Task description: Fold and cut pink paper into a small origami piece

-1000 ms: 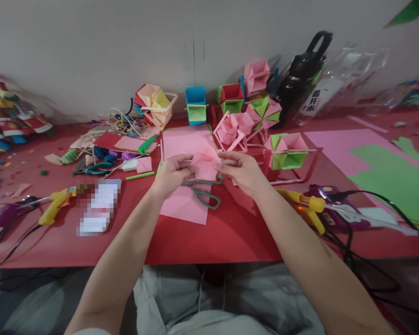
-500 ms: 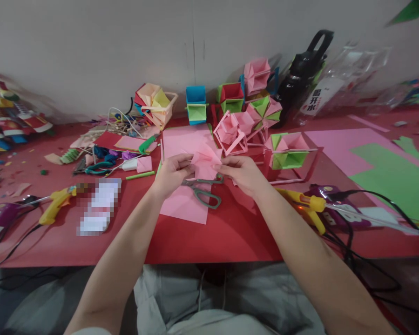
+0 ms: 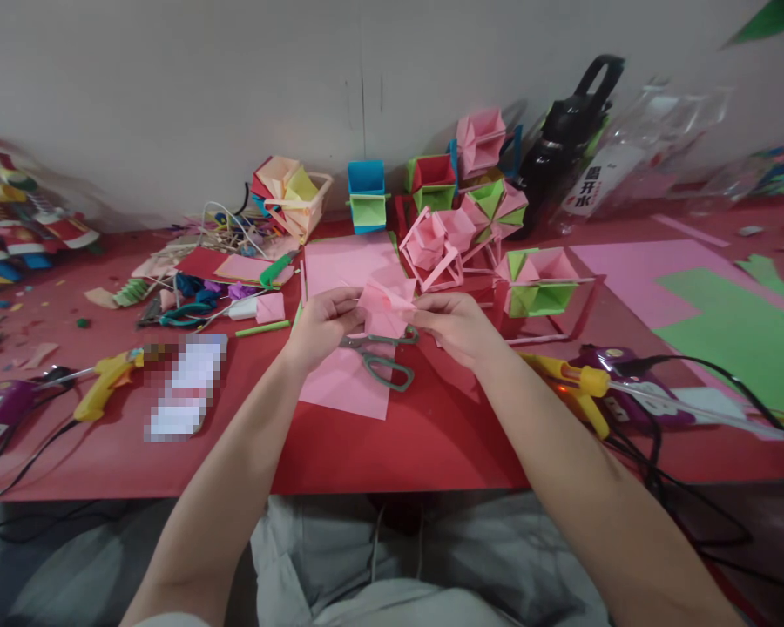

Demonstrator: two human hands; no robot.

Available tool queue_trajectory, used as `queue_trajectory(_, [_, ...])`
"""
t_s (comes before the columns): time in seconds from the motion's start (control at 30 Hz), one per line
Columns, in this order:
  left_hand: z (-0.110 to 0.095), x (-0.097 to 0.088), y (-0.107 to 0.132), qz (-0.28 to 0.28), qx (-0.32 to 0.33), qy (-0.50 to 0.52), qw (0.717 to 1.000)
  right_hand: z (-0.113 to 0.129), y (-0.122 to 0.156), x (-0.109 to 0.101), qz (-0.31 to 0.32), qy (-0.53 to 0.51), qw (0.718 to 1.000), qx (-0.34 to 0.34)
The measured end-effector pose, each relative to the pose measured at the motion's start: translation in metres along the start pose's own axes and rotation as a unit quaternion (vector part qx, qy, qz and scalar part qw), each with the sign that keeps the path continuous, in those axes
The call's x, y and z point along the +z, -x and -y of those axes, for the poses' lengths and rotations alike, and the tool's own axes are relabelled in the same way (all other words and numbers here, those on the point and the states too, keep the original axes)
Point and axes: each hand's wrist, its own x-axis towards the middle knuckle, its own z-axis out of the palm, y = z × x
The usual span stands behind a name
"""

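Note:
Between my two hands is a piece of folded pink paper [image 3: 387, 306], its creased flaps standing up. My left hand [image 3: 327, 324] pinches its left edge, thumb and fingers closed. At the opposite edge, my right hand [image 3: 449, 320] grips the paper the same way. Scissors with grey-green handles [image 3: 392, 373] lie just beneath, their blades partly hidden by my left hand and the paper. Under them, a flat pink sheet [image 3: 346, 392] rests on the red table [image 3: 405, 453].
Behind my hands stand several folded paper models, including a pink-and-green one [image 3: 539, 292]. Yellow glue guns lie on the left [image 3: 108, 383] and on the right [image 3: 575, 383], with black cables. A blurred-out phone [image 3: 188, 387], a black bottle [image 3: 555, 139] and green paper [image 3: 745, 331] are also around.
The flaps of the pink paper have shifted slightly, and its front looks more spread. Both hands stay in nearly the same place.

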Motion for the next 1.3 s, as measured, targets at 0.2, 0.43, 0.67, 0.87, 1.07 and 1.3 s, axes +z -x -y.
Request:
queue_trajectory(0.2, [-0.001,0.001,0.0,-0.016,-0.007,0.022,1.0,0.0,0.0,0.0,-0.002,-0.034,0.999,0.027])
queue_trajectory(0.43, [-0.01,0.006,0.003,-0.027,-0.021,0.04,0.999,0.007,0.002,0.0,0.03,-0.044,0.998,0.03])
queue_trajectory(0.67, [-0.001,0.007,0.001,-0.007,0.042,-0.04,0.998,-0.002,0.0,0.002,0.014,-0.026,0.999,0.016])
queue_trajectory(0.87, [0.003,0.008,0.003,-0.091,0.25,-0.334,0.904,0.001,0.003,0.007,-0.02,0.087,0.996,-0.02])
queue_trajectory(1.07, [-0.008,0.016,0.007,-0.033,0.209,-0.301,0.93,0.0,0.008,0.016,-0.004,0.144,0.988,-0.048])
queue_trajectory(1.3, [-0.004,0.022,0.008,-0.008,0.046,-0.124,0.991,0.0,0.013,0.02,-0.003,0.261,0.96,-0.101])
